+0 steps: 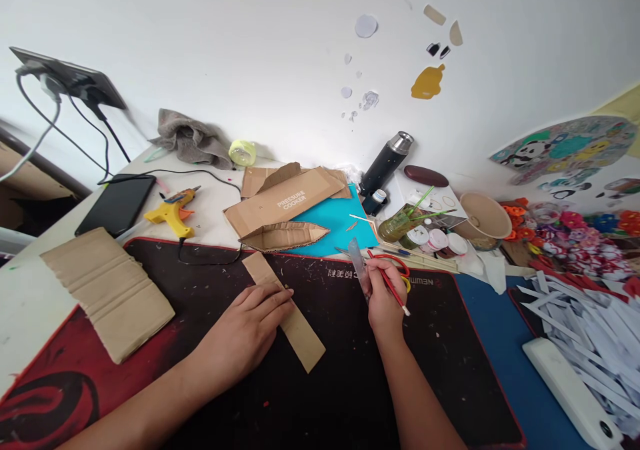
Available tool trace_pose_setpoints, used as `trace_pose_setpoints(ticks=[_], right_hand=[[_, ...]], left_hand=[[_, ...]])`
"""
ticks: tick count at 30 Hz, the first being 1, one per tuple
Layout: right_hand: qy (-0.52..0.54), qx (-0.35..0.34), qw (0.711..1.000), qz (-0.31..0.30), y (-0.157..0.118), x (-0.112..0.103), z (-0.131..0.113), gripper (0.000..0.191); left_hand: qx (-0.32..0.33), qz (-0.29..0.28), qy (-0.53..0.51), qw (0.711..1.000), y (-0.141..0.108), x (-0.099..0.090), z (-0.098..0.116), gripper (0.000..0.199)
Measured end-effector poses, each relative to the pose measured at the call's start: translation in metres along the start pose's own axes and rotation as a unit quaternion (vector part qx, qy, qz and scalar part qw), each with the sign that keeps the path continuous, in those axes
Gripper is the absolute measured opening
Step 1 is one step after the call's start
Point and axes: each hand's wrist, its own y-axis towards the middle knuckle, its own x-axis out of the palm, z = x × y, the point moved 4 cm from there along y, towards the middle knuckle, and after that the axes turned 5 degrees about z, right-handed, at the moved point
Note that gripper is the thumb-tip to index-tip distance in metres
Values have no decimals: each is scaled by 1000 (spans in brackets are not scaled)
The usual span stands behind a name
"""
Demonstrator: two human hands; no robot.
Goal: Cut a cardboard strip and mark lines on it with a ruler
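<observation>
My left hand (255, 317) rests on a narrow cardboard strip (306, 343) lying slantwise on the dark desk mat (345, 383). Its fingers stretch out across the strip; the thumb is hidden. In my right hand (385, 293) are a red pencil (393, 286), white end towards me, and a clear ruler (358, 263) held upright on edge. Just beyond that hand, red-handled scissors (397, 258) lie partly covered by it. A boat-shaped cardboard piece (287, 237) sits past the strip, next to a flat cardboard piece printed "PRESSURE COOKER" (285, 203).
A yellow glue gun (173, 217) with its cord and a creased cardboard sheet (107, 293) are on the left. Behind stand a black flask (385, 163), a jar with brushes (395, 223) and small paint pots (435, 240). White paper strips (590, 330) pile up at right.
</observation>
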Motion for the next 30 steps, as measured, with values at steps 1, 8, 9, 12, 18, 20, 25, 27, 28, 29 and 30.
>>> trace_pose_setpoints(ticks=[1, 8, 9, 12, 18, 20, 25, 27, 28, 29, 30], right_hand=[[0, 0, 1000, -1, 0, 0, 0, 20], [2, -9, 1000, -7, -1, 0, -1, 19], [1, -10, 1000, -9, -1, 0, -1, 19], [3, -10, 1000, -11, -1, 0, 0, 17], [8, -4, 1000, -15, 0, 0, 2, 20], [10, -1, 1000, -16, -1, 0, 2, 20], [11, 9, 1000, -12, -1, -1, 3, 19], [14, 9, 1000, -10, -1, -1, 3, 19], [14, 8, 1000, -9, -1, 0, 3, 19], [13, 7, 1000, -9, -1, 0, 3, 19], [11, 5, 1000, -9, -1, 0, 3, 20]], left_hand=[[2, 1, 3, 1000, 0, 0, 0, 45], [-1, -3, 0, 1000, 0, 0, 0, 44], [-3, -5, -1, 1000, 0, 0, 0, 45], [-4, -9, -2, 1000, 0, 0, -1, 45], [1, -5, -5, 1000, 0, -1, -1, 45], [1, -5, -2, 1000, 0, -1, -1, 44], [13, 3, 12, 1000, 2, -3, 1, 43], [17, 7, 16, 1000, 3, -4, 2, 42], [18, 8, 16, 1000, 3, -4, 2, 42], [19, 8, 17, 1000, 3, -4, 2, 42], [20, 8, 17, 1000, 3, -4, 2, 41]])
